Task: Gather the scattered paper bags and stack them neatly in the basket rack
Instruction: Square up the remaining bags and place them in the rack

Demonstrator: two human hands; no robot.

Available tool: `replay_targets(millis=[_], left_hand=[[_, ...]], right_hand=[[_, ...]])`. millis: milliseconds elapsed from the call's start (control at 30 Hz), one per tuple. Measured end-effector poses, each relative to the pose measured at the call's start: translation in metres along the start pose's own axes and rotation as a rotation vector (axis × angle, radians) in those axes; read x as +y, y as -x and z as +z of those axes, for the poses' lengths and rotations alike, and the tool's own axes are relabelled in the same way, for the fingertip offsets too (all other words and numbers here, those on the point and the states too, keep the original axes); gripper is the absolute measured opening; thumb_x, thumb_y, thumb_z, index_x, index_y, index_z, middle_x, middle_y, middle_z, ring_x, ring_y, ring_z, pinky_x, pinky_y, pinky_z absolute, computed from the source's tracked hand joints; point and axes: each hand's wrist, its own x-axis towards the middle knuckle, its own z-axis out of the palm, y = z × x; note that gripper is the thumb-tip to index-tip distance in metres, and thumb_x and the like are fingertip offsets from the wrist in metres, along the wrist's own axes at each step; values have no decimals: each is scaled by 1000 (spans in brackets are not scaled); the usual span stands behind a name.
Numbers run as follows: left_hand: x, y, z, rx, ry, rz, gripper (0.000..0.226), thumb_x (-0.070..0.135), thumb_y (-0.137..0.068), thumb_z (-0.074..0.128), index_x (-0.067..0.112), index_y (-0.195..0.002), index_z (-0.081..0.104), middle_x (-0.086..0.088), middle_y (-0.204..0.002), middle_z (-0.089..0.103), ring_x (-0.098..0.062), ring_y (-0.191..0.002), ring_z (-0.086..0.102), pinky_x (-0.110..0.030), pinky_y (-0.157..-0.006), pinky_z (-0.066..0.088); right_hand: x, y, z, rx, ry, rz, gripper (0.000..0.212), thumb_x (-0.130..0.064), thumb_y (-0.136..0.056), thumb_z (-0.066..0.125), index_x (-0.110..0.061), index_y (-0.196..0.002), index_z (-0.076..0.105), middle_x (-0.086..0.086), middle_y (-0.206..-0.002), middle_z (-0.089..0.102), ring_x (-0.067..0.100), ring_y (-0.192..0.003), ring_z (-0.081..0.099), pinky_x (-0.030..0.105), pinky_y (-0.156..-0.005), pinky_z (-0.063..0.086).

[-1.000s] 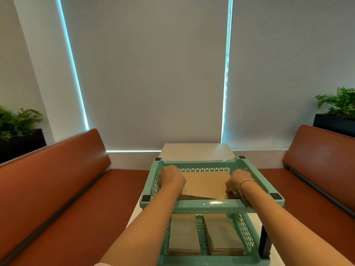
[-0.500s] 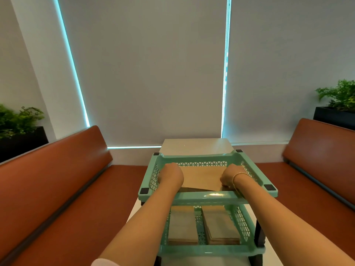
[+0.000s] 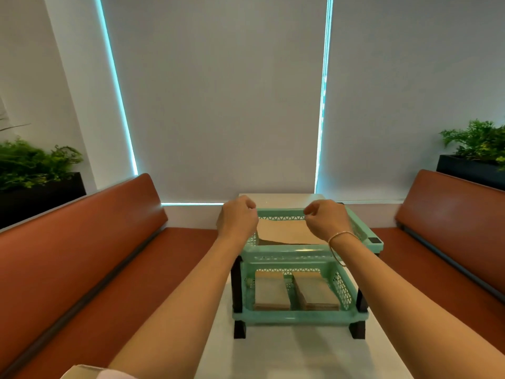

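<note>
Head view, read from left to right: a dark rectangular planter box of green ferns (image 3: pixel 32 170) sits behind a long bench with rust-brown padded seat and back (image 3: pixel 82 242). Next comes the left hand (image 3: pixel 237 218), raised above the left end of the upper tier, fingers curled into a loose fist with nothing visibly in it. Below and between the hands stands the mint-green plastic two-tier basket rack with lattice walls and black corner posts (image 3: pixel 295 254), resting on a white rectangular table (image 3: pixel 295 351). In its upper tier lies a flat brown paper bag (image 3: pixel 287 232), its near left corner slightly lifted. In the lower tier two stacks of folded brown paper bags (image 3: pixel 296 292) lie side by side, touching the tier's floor, with the basket's centre divider between them. The right hand (image 3: pixel 326 220), wearing a thin gold bracelet (image 3: pixel 340 237) at the wrist, hovers over the right part of the upper tier, its fingers likewise curled inward and empty as far as can be seen. Further right, a second rust-brown bench (image 3: pixel 448 228) runs along the wall, and another dark planter with green foliage (image 3: pixel 475 157) stands behind it.
</note>
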Motion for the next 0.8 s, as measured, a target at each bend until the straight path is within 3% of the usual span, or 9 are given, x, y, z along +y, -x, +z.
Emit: replay_targets(millis=[200, 400, 567, 700, 800], left_hand=[[-44, 48, -66, 101, 107, -74, 18, 16, -93, 52, 11, -105, 64, -3, -106, 66, -9, -87, 51, -20, -72, 37], [-130, 96, -118, 133, 113, -323, 18, 19, -91, 57, 12, -106, 64, -7, -111, 65, -22, -102, 59, -20, -78, 39], [-219, 129, -142, 86, 5, -580, 19, 27, -90, 59, 19, -107, 62, -6, -116, 63, -24, -107, 57, -30, -87, 46], [-283, 166, -150, 63, -8, -753, 19, 24, -91, 59, 16, -108, 63, -6, -118, 63, -23, -111, 57, -31, -93, 46], [-329, 195, -151, 37, -18, -880, 19, 21, -92, 57, 13, -108, 63, -6, -114, 64, -23, -107, 58, -33, -91, 49]], right_hand=[[-74, 68, 28, -146, -91, -208, 24, -12, -88, 55, -15, -106, 71, 2, -109, 70, 17, -99, 63, 24, -93, 46], [-138, 134, 99, -469, -107, -414, 24, -9, -88, 54, -12, -105, 71, 1, -113, 68, 17, -103, 61, 20, -90, 43], [-173, 163, 160, -699, -139, -450, 23, -12, -87, 54, -16, -101, 72, -1, -112, 68, 15, -106, 59, 19, -88, 43], [-193, 178, 215, -834, -121, -444, 21, -16, -88, 56, -18, -102, 72, -1, -111, 67, 15, -107, 59, 22, -95, 43], [-203, 191, 257, -933, -102, -430, 21, -14, -89, 55, -15, -104, 71, 0, -111, 68, 15, -103, 60, 20, -91, 44]])
